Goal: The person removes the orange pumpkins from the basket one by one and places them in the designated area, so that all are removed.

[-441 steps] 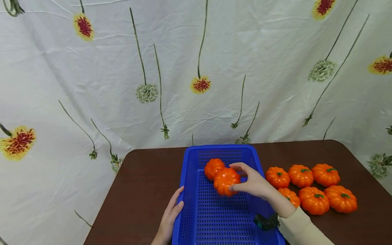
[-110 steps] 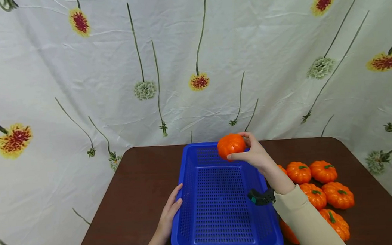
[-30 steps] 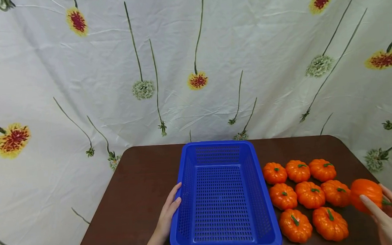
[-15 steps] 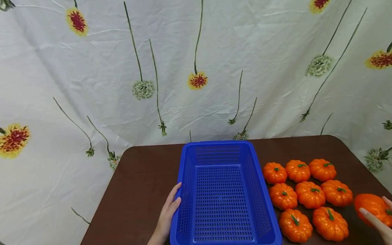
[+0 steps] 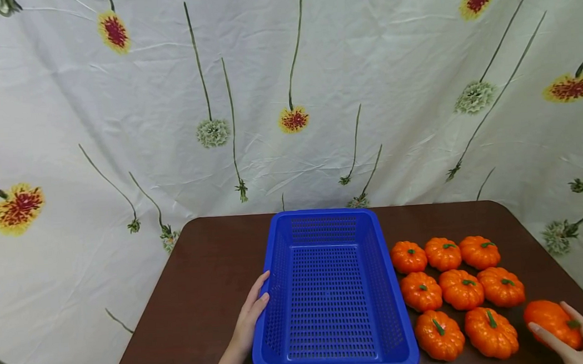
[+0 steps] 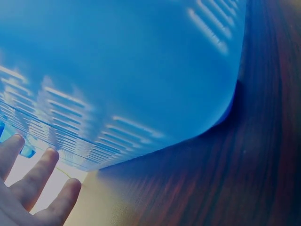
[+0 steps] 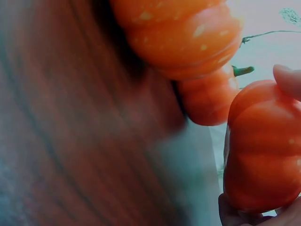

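In the head view my right hand [image 5: 581, 337] grips an orange pumpkin [image 5: 552, 322] with a green stem, thumb on the near side and fingers on the far side. It is low at the table's right, at the end of the front row of pumpkins. The right wrist view shows this pumpkin [image 7: 263, 146] between thumb and fingers. My left hand [image 5: 247, 324] rests against the left rim of a blue perforated plastic basket [image 5: 263, 339], its fingers fairly straight. In the left wrist view those fingers [image 6: 35, 181] lie extended beside the basket's slotted outer wall [image 6: 117, 70].
Several more orange pumpkins [image 5: 461, 289] sit in rows right of the basket. The dark brown table [image 5: 203, 287] has rounded far corners. Behind it hangs a pale cloth [image 5: 394, 64] printed with flowers.
Earlier, pumpkins lay in or were held over the basket; now none is inside. Over the last second my right hand lowered a pumpkin toward the table at the front row's end. My left hand stayed put.
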`<action>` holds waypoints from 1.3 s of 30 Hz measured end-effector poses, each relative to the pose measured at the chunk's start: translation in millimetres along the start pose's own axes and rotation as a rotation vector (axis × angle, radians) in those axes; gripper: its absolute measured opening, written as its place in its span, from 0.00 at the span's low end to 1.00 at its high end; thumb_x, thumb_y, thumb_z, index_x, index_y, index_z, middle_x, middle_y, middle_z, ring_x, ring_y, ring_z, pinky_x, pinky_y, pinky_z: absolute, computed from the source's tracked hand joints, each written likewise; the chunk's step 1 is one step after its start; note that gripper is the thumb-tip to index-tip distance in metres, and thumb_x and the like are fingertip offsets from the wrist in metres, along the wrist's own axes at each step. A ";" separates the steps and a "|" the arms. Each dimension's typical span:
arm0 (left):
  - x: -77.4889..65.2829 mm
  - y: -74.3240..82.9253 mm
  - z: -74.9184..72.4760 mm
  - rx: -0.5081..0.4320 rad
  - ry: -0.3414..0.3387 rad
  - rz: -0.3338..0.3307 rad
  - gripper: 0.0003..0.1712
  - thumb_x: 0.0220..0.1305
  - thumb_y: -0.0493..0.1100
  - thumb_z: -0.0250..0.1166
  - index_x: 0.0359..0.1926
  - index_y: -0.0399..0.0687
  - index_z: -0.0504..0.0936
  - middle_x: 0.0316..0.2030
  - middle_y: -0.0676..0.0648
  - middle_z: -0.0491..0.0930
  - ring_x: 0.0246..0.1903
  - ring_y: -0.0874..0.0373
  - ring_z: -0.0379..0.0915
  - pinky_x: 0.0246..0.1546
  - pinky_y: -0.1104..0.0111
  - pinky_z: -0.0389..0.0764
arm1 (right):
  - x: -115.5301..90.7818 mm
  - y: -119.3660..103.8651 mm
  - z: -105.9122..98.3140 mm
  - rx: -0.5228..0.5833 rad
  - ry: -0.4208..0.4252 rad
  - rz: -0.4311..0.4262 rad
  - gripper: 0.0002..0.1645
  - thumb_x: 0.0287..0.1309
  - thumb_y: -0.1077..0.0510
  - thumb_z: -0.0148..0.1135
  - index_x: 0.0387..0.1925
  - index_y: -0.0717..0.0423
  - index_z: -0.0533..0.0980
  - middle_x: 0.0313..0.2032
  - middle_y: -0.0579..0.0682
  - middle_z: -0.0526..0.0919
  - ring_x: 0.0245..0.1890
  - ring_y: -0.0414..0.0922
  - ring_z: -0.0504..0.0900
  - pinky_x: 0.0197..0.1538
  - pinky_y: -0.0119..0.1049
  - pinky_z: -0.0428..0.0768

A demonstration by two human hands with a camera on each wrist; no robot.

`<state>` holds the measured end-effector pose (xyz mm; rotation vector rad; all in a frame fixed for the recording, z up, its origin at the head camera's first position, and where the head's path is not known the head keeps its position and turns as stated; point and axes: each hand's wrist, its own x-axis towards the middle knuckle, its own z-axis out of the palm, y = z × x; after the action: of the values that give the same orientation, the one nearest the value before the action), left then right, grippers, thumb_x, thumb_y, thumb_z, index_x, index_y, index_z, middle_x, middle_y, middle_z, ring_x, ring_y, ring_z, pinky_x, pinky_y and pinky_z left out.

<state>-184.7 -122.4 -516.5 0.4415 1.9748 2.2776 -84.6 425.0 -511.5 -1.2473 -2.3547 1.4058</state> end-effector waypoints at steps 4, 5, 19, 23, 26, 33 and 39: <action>0.1 -0.1 -0.3 -0.001 -0.002 0.003 0.28 0.72 0.41 0.41 0.71 0.46 0.52 0.66 0.35 0.56 0.58 0.44 0.63 0.50 0.60 0.73 | 2.6 4.7 1.0 -0.048 -0.024 -0.036 0.61 0.53 0.40 0.64 0.73 0.58 0.38 0.70 0.68 0.41 0.56 0.67 0.59 0.36 0.47 0.72; 0.1 -0.1 -0.4 -0.004 -0.004 0.003 0.28 0.72 0.41 0.41 0.71 0.46 0.52 0.66 0.35 0.55 0.58 0.45 0.63 0.50 0.60 0.73 | 3.6 5.8 1.4 -0.061 -0.028 -0.039 0.61 0.53 0.40 0.64 0.73 0.58 0.38 0.70 0.68 0.42 0.56 0.66 0.60 0.36 0.47 0.73; -0.1 0.0 -0.1 -0.006 -0.002 0.000 0.28 0.72 0.41 0.42 0.71 0.45 0.51 0.66 0.35 0.55 0.58 0.46 0.63 0.50 0.61 0.73 | 14.1 14.1 5.5 -0.140 -0.035 -0.183 0.57 0.53 0.41 0.65 0.72 0.59 0.45 0.69 0.68 0.48 0.58 0.65 0.58 0.42 0.52 0.69; 0.0 0.3 0.0 -0.007 -0.004 0.002 0.28 0.72 0.41 0.42 0.71 0.45 0.51 0.66 0.35 0.55 0.58 0.46 0.63 0.51 0.61 0.73 | 15.6 15.4 7.5 -0.140 -0.056 -0.170 0.58 0.52 0.40 0.65 0.72 0.59 0.44 0.69 0.69 0.46 0.59 0.67 0.56 0.44 0.56 0.69; 0.2 0.5 0.0 -0.007 -0.007 0.005 0.28 0.73 0.41 0.41 0.71 0.46 0.51 0.66 0.35 0.55 0.58 0.46 0.63 0.51 0.60 0.73 | 16.5 14.8 7.9 -0.135 -0.077 -0.145 0.60 0.52 0.38 0.64 0.72 0.59 0.42 0.69 0.69 0.43 0.59 0.67 0.57 0.43 0.55 0.70; -0.2 0.6 0.0 0.001 -0.006 0.003 0.28 0.73 0.41 0.41 0.71 0.46 0.51 0.67 0.36 0.55 0.59 0.46 0.62 0.51 0.60 0.72 | 13.6 9.7 8.4 -0.047 -0.080 -0.071 0.52 0.61 0.37 0.52 0.72 0.59 0.42 0.71 0.64 0.40 0.66 0.65 0.49 0.56 0.60 0.63; -0.3 1.2 0.5 -0.001 0.001 -0.005 0.28 0.73 0.41 0.41 0.71 0.46 0.52 0.66 0.36 0.55 0.58 0.45 0.62 0.51 0.60 0.72 | 4.7 4.0 9.7 0.096 -0.046 -0.007 0.50 0.62 0.38 0.49 0.73 0.57 0.41 0.72 0.60 0.40 0.70 0.56 0.43 0.68 0.51 0.48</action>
<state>-184.1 -122.2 -515.3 0.4349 1.9726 2.2772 -90.0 422.7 -521.3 -1.1926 -2.2879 1.5423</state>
